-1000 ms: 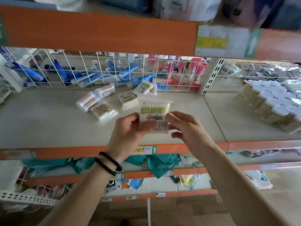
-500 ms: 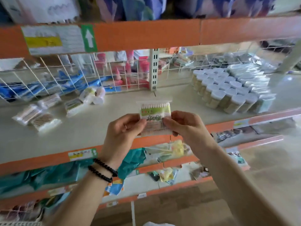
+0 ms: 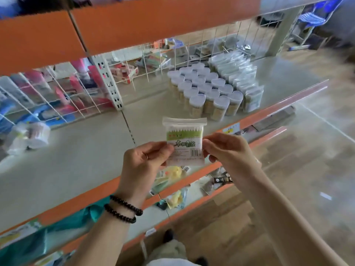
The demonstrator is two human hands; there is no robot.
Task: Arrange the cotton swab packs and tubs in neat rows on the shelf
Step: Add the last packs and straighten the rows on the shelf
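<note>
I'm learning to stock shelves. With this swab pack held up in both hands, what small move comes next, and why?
Probably carry the swab pack rightward to the standing packs beside the tubs. Both the left hand and the right hand pinch it above the shelf, short of those rows.

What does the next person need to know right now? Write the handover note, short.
Left hand and right hand pinch one cotton swab pack by its side edges, upright, above the shelf's front.
Done: tubs stand in rows on the right, flat packs lined up beside them.
Left: place this pack; loose packs at far left are still unsorted.
</note>
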